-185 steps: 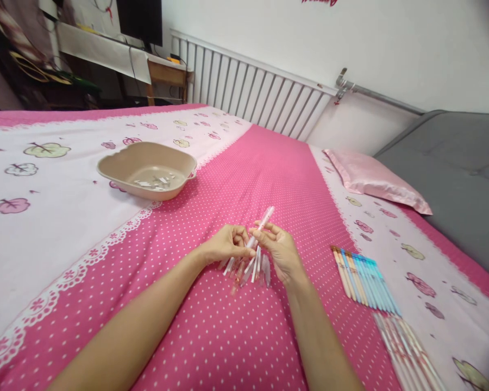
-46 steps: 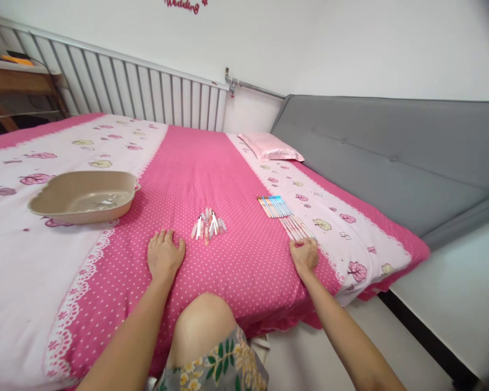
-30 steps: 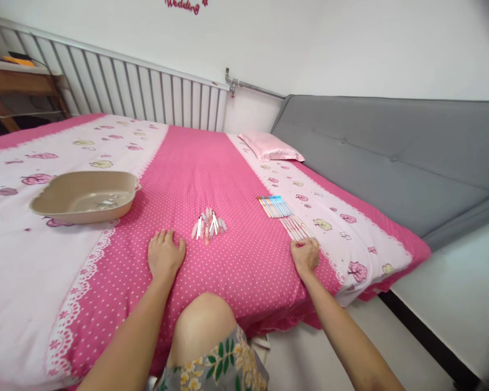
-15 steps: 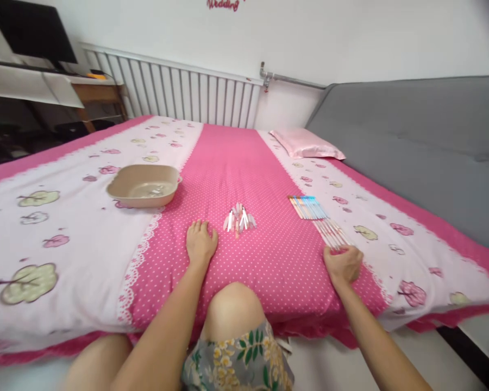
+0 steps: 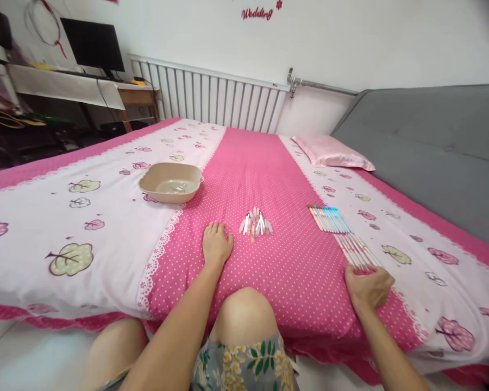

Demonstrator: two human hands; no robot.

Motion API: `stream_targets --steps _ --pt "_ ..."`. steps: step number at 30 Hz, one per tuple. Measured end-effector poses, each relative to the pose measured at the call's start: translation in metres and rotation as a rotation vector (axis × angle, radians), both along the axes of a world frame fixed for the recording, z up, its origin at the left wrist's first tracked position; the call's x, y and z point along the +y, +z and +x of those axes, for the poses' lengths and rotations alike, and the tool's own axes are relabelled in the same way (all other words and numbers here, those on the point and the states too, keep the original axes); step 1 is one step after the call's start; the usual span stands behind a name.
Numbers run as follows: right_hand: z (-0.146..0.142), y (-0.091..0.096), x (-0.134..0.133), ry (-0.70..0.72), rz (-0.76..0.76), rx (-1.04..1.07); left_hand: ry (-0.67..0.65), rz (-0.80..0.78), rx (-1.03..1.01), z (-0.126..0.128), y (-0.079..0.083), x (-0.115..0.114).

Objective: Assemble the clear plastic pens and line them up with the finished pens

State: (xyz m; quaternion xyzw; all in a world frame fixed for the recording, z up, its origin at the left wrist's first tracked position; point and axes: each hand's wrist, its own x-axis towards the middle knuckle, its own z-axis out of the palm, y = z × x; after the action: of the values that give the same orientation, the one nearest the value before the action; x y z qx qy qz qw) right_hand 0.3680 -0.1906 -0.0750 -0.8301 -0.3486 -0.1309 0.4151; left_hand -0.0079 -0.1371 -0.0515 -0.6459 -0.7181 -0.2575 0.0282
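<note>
My left hand (image 5: 217,245) lies flat on the pink dotted bedspread (image 5: 264,163), fingers stretched out and holding nothing. Just right of it, small slim pink, white and silvery pieces (image 5: 255,224) are fanned out; their kind is unclear. On the right, two rows of slim pens lie side by side: blue and orange pens (image 5: 329,219) farther off, white-and-red pens (image 5: 356,250) nearer me. My right hand (image 5: 370,285) rests at the near end of the white-and-red row, thumb and curled fingers closed around the ends. Its fingertips are partly hidden.
A beige plastic basin (image 5: 163,193) with small clear or silvery items inside sits left on the bed. A pink pillow (image 5: 332,152) lies against the grey headboard (image 5: 427,125). A radiator (image 5: 212,95) and a desk with a monitor (image 5: 93,46) stand behind.
The view has turned left, so everything sits farther right in the picture. My hands keep nearly the same places on the bed, and the pens look unmoved.
</note>
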Motion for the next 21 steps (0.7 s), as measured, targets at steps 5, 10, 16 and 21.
stream_targets --steps 5,10,16,21 --pt "-0.0025 0.0020 -0.0007 0.007 0.013 0.008 0.001 0.006 0.000 -0.0002 -0.0013 0.0001" --pt "-0.0034 0.0021 -0.0022 0.014 0.035 -0.001 -0.002 -0.004 -0.004 0.0000 -0.0017 0.0005" --pt "-0.0040 0.0018 -0.0045 0.027 0.050 -0.004 0.001 0.003 -0.003 0.0008 -0.0014 -0.0007" --pt "-0.0028 0.0000 -0.0055 0.019 0.043 -0.032 -0.003 0.000 -0.009 0.0024 -0.0014 -0.0021"
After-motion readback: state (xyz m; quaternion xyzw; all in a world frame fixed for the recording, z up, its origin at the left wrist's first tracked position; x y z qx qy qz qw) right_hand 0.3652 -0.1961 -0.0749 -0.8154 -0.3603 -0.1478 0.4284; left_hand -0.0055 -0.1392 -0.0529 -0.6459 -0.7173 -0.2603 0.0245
